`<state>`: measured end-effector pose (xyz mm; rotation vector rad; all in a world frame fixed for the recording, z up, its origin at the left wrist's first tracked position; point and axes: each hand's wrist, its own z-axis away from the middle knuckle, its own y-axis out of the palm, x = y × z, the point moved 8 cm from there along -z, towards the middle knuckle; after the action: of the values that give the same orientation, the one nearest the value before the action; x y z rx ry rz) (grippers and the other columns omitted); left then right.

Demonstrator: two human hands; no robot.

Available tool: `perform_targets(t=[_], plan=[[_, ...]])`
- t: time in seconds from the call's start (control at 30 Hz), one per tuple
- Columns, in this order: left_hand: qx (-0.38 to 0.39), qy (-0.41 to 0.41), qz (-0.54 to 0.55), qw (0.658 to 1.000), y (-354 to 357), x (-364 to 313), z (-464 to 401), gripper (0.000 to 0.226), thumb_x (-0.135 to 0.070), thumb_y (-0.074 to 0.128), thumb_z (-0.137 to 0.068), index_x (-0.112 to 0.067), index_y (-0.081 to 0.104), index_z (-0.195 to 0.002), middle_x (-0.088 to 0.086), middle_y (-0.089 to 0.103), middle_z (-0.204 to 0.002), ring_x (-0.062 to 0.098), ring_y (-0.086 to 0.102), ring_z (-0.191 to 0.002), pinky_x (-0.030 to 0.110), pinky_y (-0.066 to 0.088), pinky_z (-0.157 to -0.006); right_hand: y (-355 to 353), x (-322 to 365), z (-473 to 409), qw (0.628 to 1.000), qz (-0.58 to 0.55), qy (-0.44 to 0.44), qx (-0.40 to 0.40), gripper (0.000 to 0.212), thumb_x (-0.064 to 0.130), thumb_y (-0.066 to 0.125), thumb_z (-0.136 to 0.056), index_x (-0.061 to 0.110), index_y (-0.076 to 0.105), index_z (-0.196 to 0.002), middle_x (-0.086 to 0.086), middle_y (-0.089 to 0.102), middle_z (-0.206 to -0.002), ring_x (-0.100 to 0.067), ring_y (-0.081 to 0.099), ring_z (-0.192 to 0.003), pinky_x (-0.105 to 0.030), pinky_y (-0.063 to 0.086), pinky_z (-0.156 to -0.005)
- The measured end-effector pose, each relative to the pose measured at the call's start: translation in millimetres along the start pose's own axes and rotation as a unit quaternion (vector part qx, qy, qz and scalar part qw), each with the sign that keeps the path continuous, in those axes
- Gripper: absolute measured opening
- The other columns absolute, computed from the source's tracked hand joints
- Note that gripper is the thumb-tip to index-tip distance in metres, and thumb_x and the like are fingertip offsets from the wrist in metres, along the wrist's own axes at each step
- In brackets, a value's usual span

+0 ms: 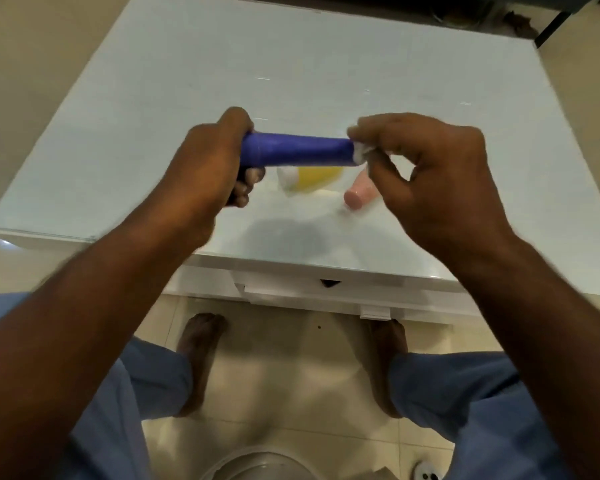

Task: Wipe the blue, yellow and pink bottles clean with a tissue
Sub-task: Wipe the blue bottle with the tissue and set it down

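I hold the blue bottle [297,150] level above the white table [257,74]. My left hand [210,161] grips its left end. My right hand [426,168] pinches a crumpled white tissue [361,154] against the bottle's right end. Below the blue bottle, on the table, the yellow bottle [317,176] with a white cap lies partly hidden. The pink bottle [359,194] stands on the table to its right, partly behind my right fingers.
The table's front edge [291,265] runs just below my forearms, with a white drawer front under it. A dark shelf edge [555,26] is at the far right corner. My bare feet stand on the tiled floor, and a round white bin lid [257,465] is near them.
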<state>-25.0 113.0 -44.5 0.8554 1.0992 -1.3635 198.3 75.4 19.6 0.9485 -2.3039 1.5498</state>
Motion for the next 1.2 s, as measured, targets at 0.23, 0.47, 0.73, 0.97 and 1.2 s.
perform_targets(t=[0.23, 0.47, 0.73, 0.97, 1.2], plan=[[-0.062, 0.17, -0.135, 0.974, -42.4, -35.2, -6.8, 0.034, -0.057, 0.061, -0.087, -0.025, 0.071, -0.095, -0.007, 0.073, -0.07, 0.002, 0.066, -0.061, 0.015, 0.053, -0.058, -2.5, -33.9, 5.6, 0.989, -0.032, 0.145, -0.017, 0.024, 0.015, 0.066, -0.098, 0.023, 0.08, -0.117, 0.009, 0.08, -0.105, -0.007, 0.075, -0.098, -0.035, 0.062, -0.095], [-0.017, 0.147, -0.216, 0.965, -47.2, -28.1, -14.4, 0.037, -0.06, 0.068, -0.084, -0.028, 0.07, -0.103, -0.008, 0.074, -0.077, -0.002, 0.068, -0.067, 0.017, 0.052, -0.059, 2.0, -28.0, 5.8, 0.985, -0.039, 0.165, -0.011, 0.022, 0.02, 0.068, -0.1, 0.025, 0.079, -0.118, 0.01, 0.079, -0.108, -0.007, 0.075, -0.095, -0.032, 0.063, -0.093], [-0.012, 0.077, -0.411, 0.908, -42.8, -2.0, -33.6, 0.044, -0.059, 0.06, -0.091, -0.021, 0.063, -0.113, 0.004, 0.072, -0.104, 0.026, 0.069, -0.094, 0.045, 0.057, -0.085, 4.5, -27.2, 7.8, 0.985, -0.04, 0.17, -0.001, 0.021, 0.022, 0.067, -0.1, 0.026, 0.079, -0.117, 0.009, 0.079, -0.108, -0.011, 0.077, -0.092, -0.039, 0.063, -0.09], [-0.029, 0.085, -0.489, 0.868, -27.7, 4.7, -41.6, 0.034, -0.042, 0.055, -0.1, -0.012, 0.06, -0.115, 0.013, 0.07, -0.105, 0.026, 0.064, -0.093, 0.036, 0.045, -0.076, 13.9, -27.3, 11.8, 0.982, -0.033, 0.179, 0.04, 0.021, 0.024, 0.067, -0.101, 0.027, 0.078, -0.118, 0.005, 0.08, -0.106, -0.015, 0.075, -0.088, -0.03, 0.06, -0.081], [-0.01, 0.073, -0.52, 0.851, -11.8, 17.8, -47.4, 0.036, -0.035, 0.059, -0.099, -0.009, 0.058, -0.124, 0.014, 0.066, -0.118, 0.022, 0.052, -0.091, 0.033, 0.04, -0.076, 60.3, -15.4, 30.9, 0.947, 0.088, 0.173, 0.257, 0.036, 0.028, 0.056, -0.103, 0.032, 0.067, -0.137, 0.001, 0.071, -0.136, -0.024, 0.069, -0.115, -0.037, 0.056, -0.099]])
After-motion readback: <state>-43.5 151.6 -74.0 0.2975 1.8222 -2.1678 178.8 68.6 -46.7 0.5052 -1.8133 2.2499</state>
